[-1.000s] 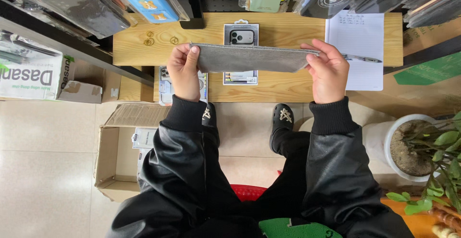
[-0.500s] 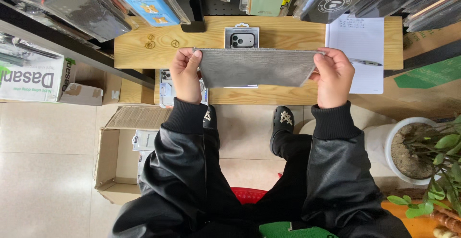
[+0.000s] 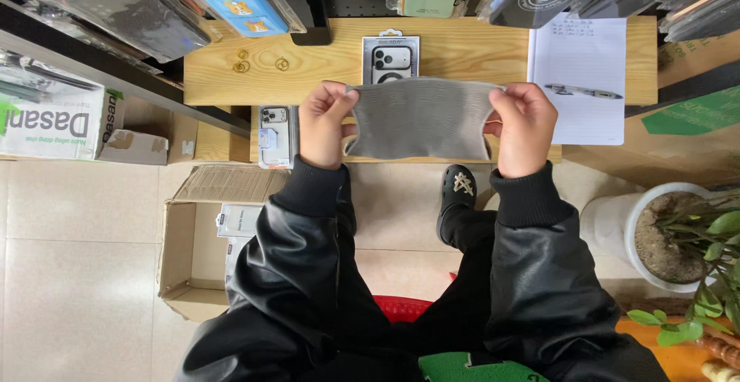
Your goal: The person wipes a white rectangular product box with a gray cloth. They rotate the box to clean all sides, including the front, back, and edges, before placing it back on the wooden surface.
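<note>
A flat grey pouch-like sheet [image 3: 420, 118] is held up facing me, above the front edge of a wooden table [image 3: 462, 50]. My left hand [image 3: 324, 124] pinches its left end and my right hand [image 3: 524, 124] pinches its right end. Behind the sheet a boxed phone case [image 3: 391, 57] lies on the table. Another packaged phone case [image 3: 275, 135] sits on a lower shelf beside my left hand.
A white notebook [image 3: 578, 74] with a pen [image 3: 583, 91] lies at the table's right. Small gold rings [image 3: 258, 62] rest at its left. An open cardboard box [image 3: 204, 235] stands on the tiled floor at left, a potted plant [image 3: 678, 235] at right. Packaged goods hang overhead.
The grey sheet has tilted from nearly edge-on to flat facing me, and both hands have drawn closer together and nearer to me.
</note>
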